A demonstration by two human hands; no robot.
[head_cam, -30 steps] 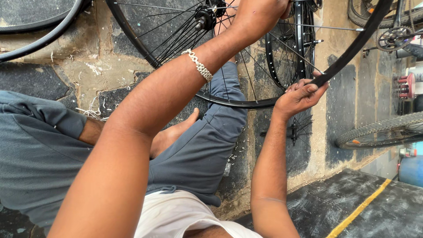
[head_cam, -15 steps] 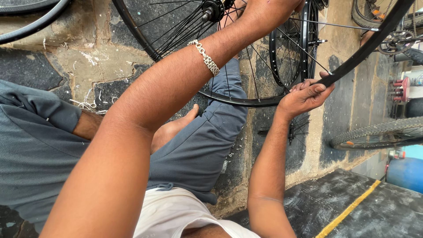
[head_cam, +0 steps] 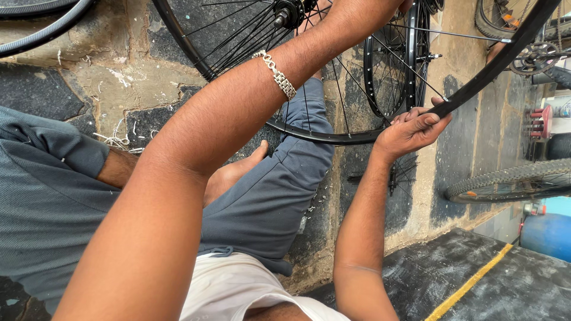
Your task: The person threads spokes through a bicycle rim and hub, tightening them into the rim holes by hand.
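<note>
Right hand (head_cam: 410,129) raised, wrist bent back, fingers curled, pinching black wheel rim (head_cam: 333,137) at lower edge. Left arm stretched across spokes (head_cam: 250,35), silver bracelet (head_cam: 278,75) on wrist; left hand cut off by frame top, grip unclear.

Left arm stretched forward, right hand (head_cam: 410,132) with fingers (head_cam: 429,120) curled shut.

We see our right hand (head_cam: 410,131) on the wheel rim (head_cam: 333,137), the hub (head_cam: 289,12) up left of it, a knobby tyre (head_cam: 505,181) to its right, and our knee (head_cam: 279,184) below the wheel.
</note>
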